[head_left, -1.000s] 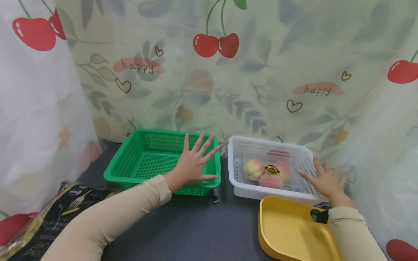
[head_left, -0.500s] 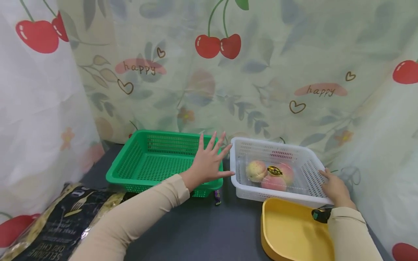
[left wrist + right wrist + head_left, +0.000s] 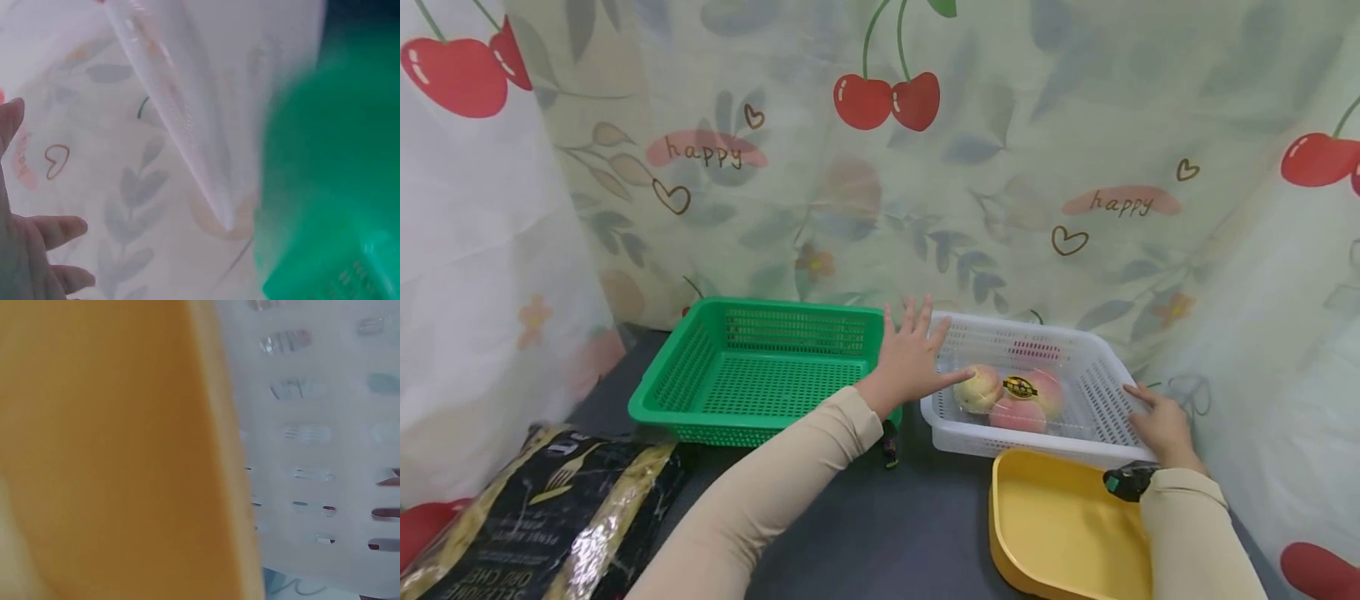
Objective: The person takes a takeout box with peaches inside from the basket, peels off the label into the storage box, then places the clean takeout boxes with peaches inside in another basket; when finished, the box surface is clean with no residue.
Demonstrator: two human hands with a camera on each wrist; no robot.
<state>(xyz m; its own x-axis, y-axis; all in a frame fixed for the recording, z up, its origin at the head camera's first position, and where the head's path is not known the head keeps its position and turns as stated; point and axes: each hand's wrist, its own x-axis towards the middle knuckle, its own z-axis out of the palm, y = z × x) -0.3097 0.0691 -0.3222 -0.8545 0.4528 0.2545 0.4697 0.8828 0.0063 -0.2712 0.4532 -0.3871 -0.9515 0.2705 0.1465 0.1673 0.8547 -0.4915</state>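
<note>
My left hand [image 3: 910, 358] hovers with spread fingers over the gap between the green basket [image 3: 760, 427] and the white basket [image 3: 970, 439]. It holds nothing. In the left wrist view, fingertips [image 3: 59, 231] of that hand show at the left, with the green basket [image 3: 337, 156] blurred close by. On the white basket's right side, my right hand [image 3: 1165, 429] grips the rim; some of its fingers are hidden behind the wall. Inside that basket lies a clear plastic pack of peaches [image 3: 1018, 412] with a black-and-yellow label. The right wrist view shows the slotted white basket wall [image 3: 287, 450].
A yellow tray [image 3: 1067, 525] stands in front of the white basket, under the right wrist, and fills much of the right wrist view. A black-and-gold bag [image 3: 557, 508] lies at front left. A small dark wrapped item [image 3: 890, 450] lies between the baskets. Patterned curtains [image 3: 820, 208] hang behind.
My left hand has moved right, from above the green basket toward the white one. My right hand has gone from spread fingers to gripping the white basket's right rim.
</note>
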